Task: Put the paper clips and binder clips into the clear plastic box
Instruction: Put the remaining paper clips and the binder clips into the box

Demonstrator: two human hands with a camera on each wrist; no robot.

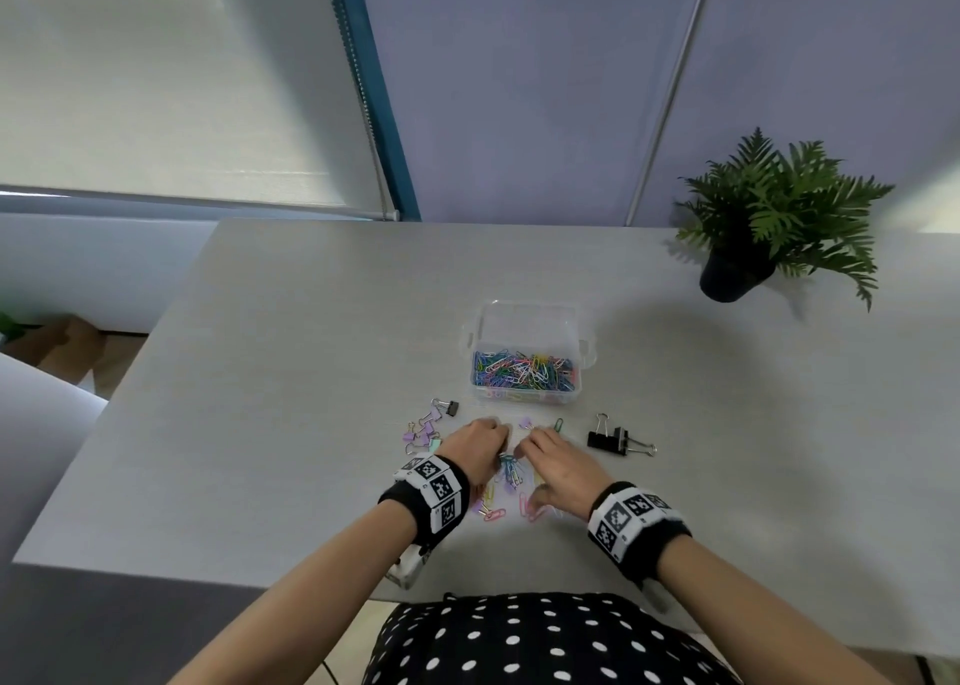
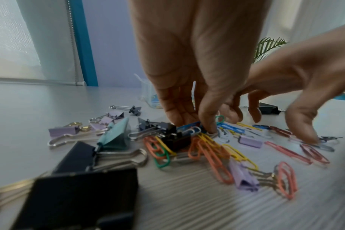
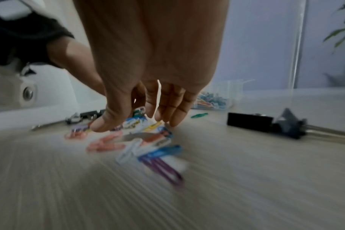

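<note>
The clear plastic box (image 1: 524, 320) stands open mid-table with many coloured paper clips in it. Loose paper clips (image 1: 511, 471) lie in a pile between my hands. My left hand (image 2: 193, 124) reaches down into the pile, thumb and fingertips pinching paper clips (image 2: 189, 126) beside a small black binder clip (image 2: 173, 137). My right hand (image 3: 134, 123) arches over the pile, with thumb and fingertips (image 3: 175, 119) spread and touching clips on the table. Purple binder clips (image 1: 423, 432) lie left of my left hand (image 1: 493, 437). Two black binder clips (image 1: 615, 440) sit right of my right hand (image 1: 530, 445).
A potted fern (image 1: 769, 227) stands at the table's (image 1: 260, 372) far right. A single green paper clip (image 1: 558, 424) lies between my right hand and the box. A large black binder clip (image 2: 79, 199) and a teal one (image 2: 116, 137) lie near my left wrist.
</note>
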